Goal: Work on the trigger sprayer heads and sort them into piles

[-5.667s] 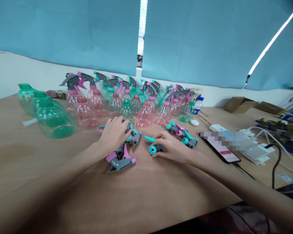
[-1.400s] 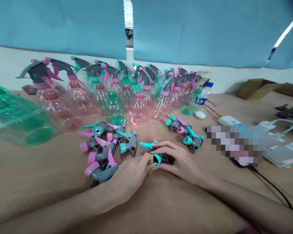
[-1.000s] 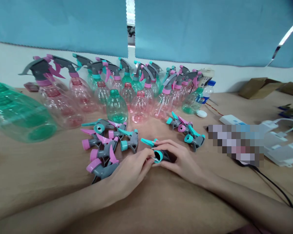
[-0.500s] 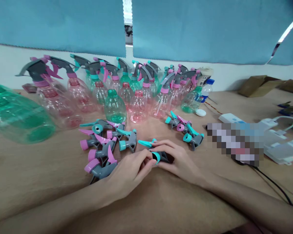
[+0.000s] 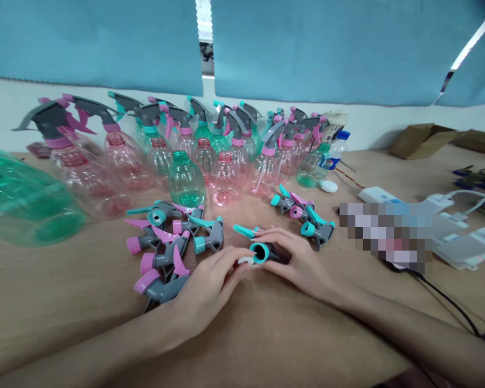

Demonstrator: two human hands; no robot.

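Observation:
My right hand is closed around a grey trigger spray head with a turquoise collar, whose dark round opening faces me. Between the thumb and fingers of my left hand is a small white curved piece, right beside that collar; it looks like a ring or washer, partly hidden by the fingertips. Left of my hands lie several loose spray heads with pink or turquoise collars, among them a turquoise one and a pink one. More spray heads lie beyond my right hand.
Pink and green clear bottles stand in rows behind, many topped with spray heads; a green open-necked one is among the nearest. A large green bottle is at far left. To the right are a white lid, a blurred-out object and white cabled devices.
The spray head's collar has turned so its opening shows more fully. The white piece has come into view in my left fingers, which have drawn slightly back from the opening.

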